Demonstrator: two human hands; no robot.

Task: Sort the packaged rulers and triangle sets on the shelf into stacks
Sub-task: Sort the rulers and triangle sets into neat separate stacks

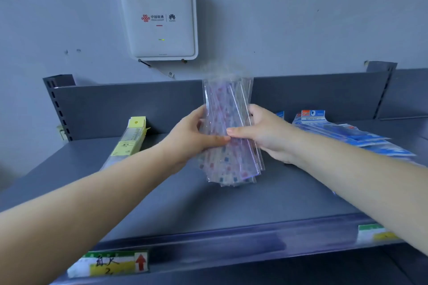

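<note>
A bundle of clear packaged rulers (228,109) with red and blue marks stands nearly upright over the middle of the grey shelf (162,192). My left hand (192,136) grips its left edge and my right hand (266,132) grips its right edge, thumbs across the front. The bundle's top is blurred. A stack of rulers in yellow-headed packs (130,139) lies at the left. Blue-headed triangle set packs (347,136) lie fanned out at the right, partly hidden behind my right forearm.
A white WiFi box (159,18) hangs on the wall above the shelf's back panel (115,106). Price labels (111,264) sit on the front rail, with another price label (375,233) at the right. Slotted uprights flank the shelf.
</note>
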